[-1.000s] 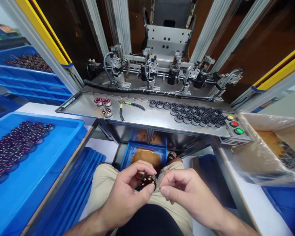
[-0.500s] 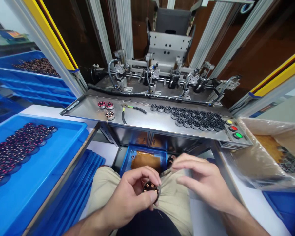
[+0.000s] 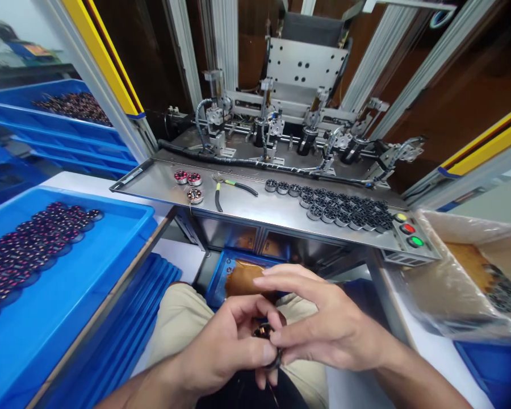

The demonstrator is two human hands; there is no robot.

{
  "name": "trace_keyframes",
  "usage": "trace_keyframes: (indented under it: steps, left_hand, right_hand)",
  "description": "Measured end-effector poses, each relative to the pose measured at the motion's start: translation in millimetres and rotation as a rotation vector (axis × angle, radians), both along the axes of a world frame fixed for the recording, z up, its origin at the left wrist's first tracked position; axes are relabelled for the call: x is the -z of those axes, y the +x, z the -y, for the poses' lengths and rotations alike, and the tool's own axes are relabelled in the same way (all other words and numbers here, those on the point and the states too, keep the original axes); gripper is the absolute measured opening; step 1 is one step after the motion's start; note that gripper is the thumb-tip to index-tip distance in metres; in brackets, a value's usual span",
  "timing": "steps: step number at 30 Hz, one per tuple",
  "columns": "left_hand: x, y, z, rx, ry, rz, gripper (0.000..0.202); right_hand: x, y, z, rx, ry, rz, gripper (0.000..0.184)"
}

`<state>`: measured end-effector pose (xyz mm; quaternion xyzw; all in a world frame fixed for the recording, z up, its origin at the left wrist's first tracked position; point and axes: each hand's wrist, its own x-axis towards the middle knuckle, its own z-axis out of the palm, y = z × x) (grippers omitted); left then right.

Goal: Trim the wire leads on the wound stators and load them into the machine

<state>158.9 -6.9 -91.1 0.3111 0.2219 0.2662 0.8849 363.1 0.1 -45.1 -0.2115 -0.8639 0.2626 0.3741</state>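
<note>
My left hand (image 3: 225, 346) is closed around a small round motor stator (image 3: 264, 331) with copper windings, its thumb lying across the front. Part of the stator is hidden by fingers. My right hand (image 3: 327, 324) reaches over from the right, its thumb tip at the stator's edge and its upper fingers stretched out and apart. A thin wire seems to hang below the hands. Both hands are above my lap. On the metal ledge (image 3: 247, 213) sit two red-wound stators (image 3: 187, 178), one copper-wound stator (image 3: 195, 196) and cutting pliers (image 3: 234, 186) with black and green handles.
Several black-and-silver rings (image 3: 344, 207) cover the ledge's right side, beside a button box (image 3: 409, 228). A blue tray (image 3: 123, 213) of wound stators stands left. A plastic-lined carton (image 3: 447, 295) is at right, a blue bin (image 3: 215, 284) below. Machine fixtures (image 3: 272, 128) stand behind.
My right hand has moved left, from apart to the stator in my left hand. The left hand still holds the stator. The view has shifted slightly.
</note>
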Motion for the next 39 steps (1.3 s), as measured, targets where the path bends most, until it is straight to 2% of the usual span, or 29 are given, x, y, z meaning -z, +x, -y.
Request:
trace_keyframes:
  steps: [6,9,12,16,21,26,28,30,32,34,37,39]
  left_hand:
    - [-1.6,1,-2,-0.014,0.000,0.010,0.031]
    - [-2.0,0,-2,-0.024,0.014,0.034,0.029]
    - [-2.6,-3,-2,-0.041,0.076,0.059,0.021]
    - [-6.2,-5,0,-0.171,0.303,-0.002,0.013]
    - [-11.6,-6,4,-0.429,0.707,-0.185,0.028]
    - [-13.7,-3,2,-0.529,0.832,-0.237,0.028]
    - [-14.0,-3,2,-0.556,0.849,-0.245,0.028]
    - [-13.6,-2,4,-0.570,0.849,-0.248,0.029]
    - [-12.3,-2,6,-0.568,0.815,-0.262,0.030]
    - [-9.9,-4,6,-0.525,0.737,-0.294,0.034]
    - [-4.9,-12,3,-0.415,0.632,-0.360,0.051]
    - [-1.8,-17,0,-0.327,0.583,-0.350,0.052]
  right_hand:
    - [10.0,-2,9,0.109,0.073,-0.056,0.012]
    - [16.2,-7,17,0.233,0.066,-0.089,0.010]
    - [21.1,-18,25,0.384,0.148,-0.190,0.014]
    - [22.4,-32,32,0.482,0.278,-0.303,0.016]
    - [24.4,-38,34,0.487,0.332,-0.291,0.014]
    - [27.5,-41,36,0.489,0.285,-0.305,0.019]
    - [28.6,-45,38,0.494,0.206,-0.303,0.016]
    - [30.2,-51,40,0.553,0.101,-0.343,0.011]
    - [31.7,-56,40,0.623,0.022,-0.397,0.012]
    - [32.4,-59,39,0.654,0.001,-0.424,0.016]
    - [31.2,-55,35,0.644,0.013,-0.396,0.018]
    - [29.8,-51,33,0.633,0.019,-0.372,0.017]
